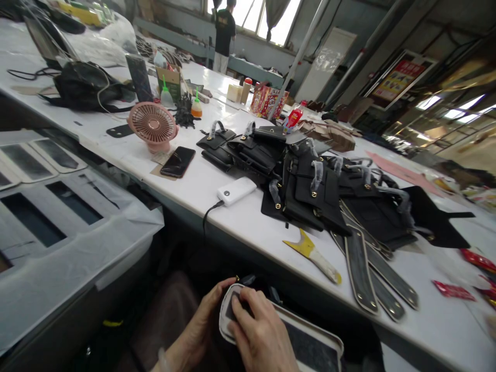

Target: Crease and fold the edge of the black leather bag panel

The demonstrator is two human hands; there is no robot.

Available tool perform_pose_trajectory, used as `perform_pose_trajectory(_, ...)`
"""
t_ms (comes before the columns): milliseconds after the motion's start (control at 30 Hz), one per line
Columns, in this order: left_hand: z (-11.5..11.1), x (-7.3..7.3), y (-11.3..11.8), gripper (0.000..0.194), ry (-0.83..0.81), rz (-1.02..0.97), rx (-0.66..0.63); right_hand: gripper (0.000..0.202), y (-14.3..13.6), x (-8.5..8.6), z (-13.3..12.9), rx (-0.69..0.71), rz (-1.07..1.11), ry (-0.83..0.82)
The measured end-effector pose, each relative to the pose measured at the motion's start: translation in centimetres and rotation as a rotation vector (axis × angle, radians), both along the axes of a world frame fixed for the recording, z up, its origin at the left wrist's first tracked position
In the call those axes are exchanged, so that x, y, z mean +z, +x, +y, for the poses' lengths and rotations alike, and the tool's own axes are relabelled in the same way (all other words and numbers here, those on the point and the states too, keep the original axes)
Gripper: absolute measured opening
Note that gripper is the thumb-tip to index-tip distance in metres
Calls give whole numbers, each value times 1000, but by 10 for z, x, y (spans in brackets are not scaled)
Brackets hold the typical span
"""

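Low in the view, in front of my body, is a long tray-shaped bag piece (pixel 223 324) with rounded corners, a pale raised rim and a dark inner panel (pixel 312 350). My left hand (pixel 198 324) is wrapped around its near left end, with the fingers along the outer edge. My right hand (pixel 265 333) lies over the same end. Its thumb and fingers are bent and pressed together inside the rim, against the dark panel. Whatever is between those fingertips is hidden. Dark material with a small gold fitting (pixel 237 279) shows behind the rim.
Black handbags (pixel 310 191) are heaped on the white table (pixel 248 227), with dark straps (pixel 362 268) and a yellow-handled scraper-like tool (pixel 313 256) nearby. A power bank (pixel 237 190), phone (pixel 178 161) and pink fan (pixel 153 124) stand farther left. Similar pale-rimmed pieces (pixel 29 163) lie left. A person (pixel 225 33) stands far back.
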State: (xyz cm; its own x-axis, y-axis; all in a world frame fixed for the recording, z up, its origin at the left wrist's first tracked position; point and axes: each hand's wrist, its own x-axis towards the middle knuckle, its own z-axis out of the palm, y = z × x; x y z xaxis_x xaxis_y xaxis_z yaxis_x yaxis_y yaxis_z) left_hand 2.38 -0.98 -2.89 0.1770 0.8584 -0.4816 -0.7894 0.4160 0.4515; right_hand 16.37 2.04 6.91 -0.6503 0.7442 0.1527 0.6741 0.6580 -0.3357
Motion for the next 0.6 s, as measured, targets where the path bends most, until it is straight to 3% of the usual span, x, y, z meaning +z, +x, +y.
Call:
perform_pose_trajectory(133,1,0,0,51,-25,-42,-15,34,6,-10,0,83,31,187)
perform_pose_trajectory(300,2,5,0,54,-39,0,-23,31,6,-10,1,92,12,237)
perform_pose_trajectory(600,2,14,1,48,-3,79,21,37,-6,16,1,-60,-47,-267)
